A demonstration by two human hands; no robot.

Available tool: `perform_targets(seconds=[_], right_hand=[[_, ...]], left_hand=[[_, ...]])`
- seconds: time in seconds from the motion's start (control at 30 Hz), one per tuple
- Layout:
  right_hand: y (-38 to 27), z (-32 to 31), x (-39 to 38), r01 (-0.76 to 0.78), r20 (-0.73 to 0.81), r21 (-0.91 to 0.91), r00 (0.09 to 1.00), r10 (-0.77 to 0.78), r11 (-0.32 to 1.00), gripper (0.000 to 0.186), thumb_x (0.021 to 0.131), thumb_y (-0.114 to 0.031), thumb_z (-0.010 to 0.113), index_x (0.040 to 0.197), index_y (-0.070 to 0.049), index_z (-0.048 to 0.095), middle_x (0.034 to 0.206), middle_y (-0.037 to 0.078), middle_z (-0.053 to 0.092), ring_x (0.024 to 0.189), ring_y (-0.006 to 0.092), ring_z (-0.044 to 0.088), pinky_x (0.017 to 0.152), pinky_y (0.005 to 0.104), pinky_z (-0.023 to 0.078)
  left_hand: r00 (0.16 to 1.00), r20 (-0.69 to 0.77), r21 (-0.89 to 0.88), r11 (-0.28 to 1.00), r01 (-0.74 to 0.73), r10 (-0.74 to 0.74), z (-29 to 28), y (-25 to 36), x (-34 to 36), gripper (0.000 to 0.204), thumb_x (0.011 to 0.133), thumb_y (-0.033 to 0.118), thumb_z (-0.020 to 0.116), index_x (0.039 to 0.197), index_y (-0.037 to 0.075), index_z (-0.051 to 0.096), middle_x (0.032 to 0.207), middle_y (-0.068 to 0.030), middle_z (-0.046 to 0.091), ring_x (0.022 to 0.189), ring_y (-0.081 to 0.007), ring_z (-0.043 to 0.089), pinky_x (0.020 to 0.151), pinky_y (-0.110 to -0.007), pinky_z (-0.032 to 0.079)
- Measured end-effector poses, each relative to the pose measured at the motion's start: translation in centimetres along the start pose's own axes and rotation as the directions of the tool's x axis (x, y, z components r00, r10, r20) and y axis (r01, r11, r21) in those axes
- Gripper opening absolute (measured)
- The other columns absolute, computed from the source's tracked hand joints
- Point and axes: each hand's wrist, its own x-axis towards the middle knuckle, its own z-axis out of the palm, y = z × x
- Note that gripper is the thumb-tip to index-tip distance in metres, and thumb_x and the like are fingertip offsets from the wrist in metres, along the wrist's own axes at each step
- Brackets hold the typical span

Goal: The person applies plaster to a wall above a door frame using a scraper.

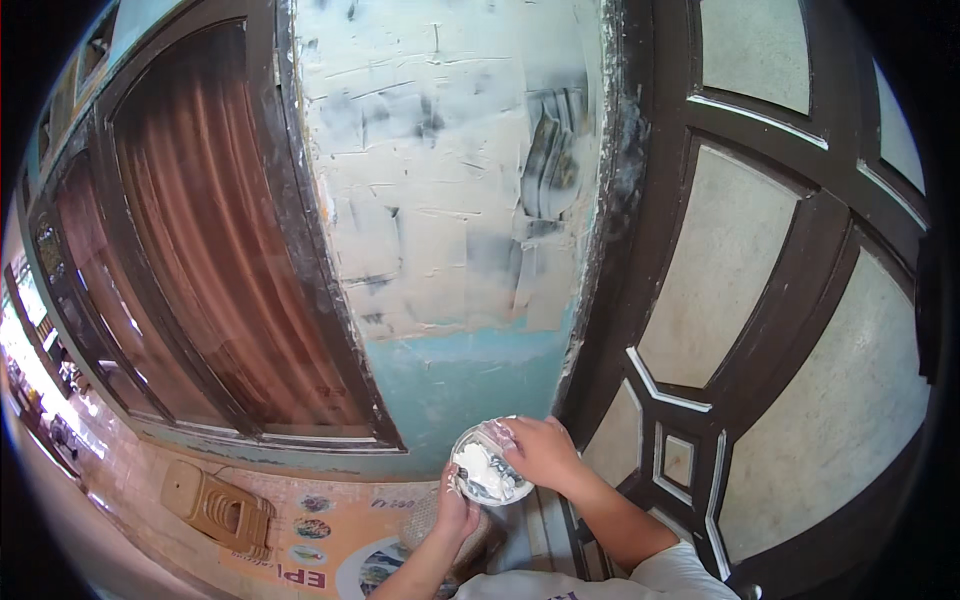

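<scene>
My left hand [458, 505] holds a round tub [470, 495] of white paste from its left side and below. My right hand [540, 450] is at the tub's upper right, fingers closed on a flat tool [494, 436] smeared with white paste, partly hidden over the opening. In front of me is a wall section [450, 200] coated in patchy off-white filler with dark grey smudges, over pale blue paint [450, 370] that shows near the bottom.
A curtained glass window [200, 230] stands left, a brown panelled door or frame [770, 240] right. Below lie an orange printed sheet [250, 555], brown stacked plastic stools [215, 505] and, behind my left hand, a woven object [420, 525].
</scene>
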Motion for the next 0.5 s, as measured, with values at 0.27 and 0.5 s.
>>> perform_targets(seconds=[0.27,0.5], right_hand=[[3.1,-2.2,-0.7,-0.028,0.005,-0.015,1.0,0.028,0.999,0.039,0.074,-0.02,0.058,0.111,-0.009,0.06,0.096,0.011,0.063,0.087,0.0298,0.06,0.074,0.0401,0.041],[4.3,-2.9,-1.2,-0.053,0.028,-0.023,0.998,0.054,0.998,0.037,0.076,-0.021,0.056,0.111,-0.01,0.059,0.098,0.011,0.063,0.09,0.03,0.061,0.079,0.0438,0.044]], left_hand=[[1.0,0.006,-0.002,1.0,-0.027,0.027,1.9,-3.8,1.3,0.037,0.097,0.027,0.037,0.125,0.005,0.046,0.123,-0.0084,0.054,0.113,-0.0247,0.053,0.099,-0.039,0.042],[0.999,-0.025,0.041,0.999,-0.025,0.026,3.0,-4.4,1.3,0.037,0.097,0.029,0.037,0.124,0.007,0.047,0.122,-0.0091,0.055,0.112,-0.0244,0.054,0.098,-0.038,0.043]])
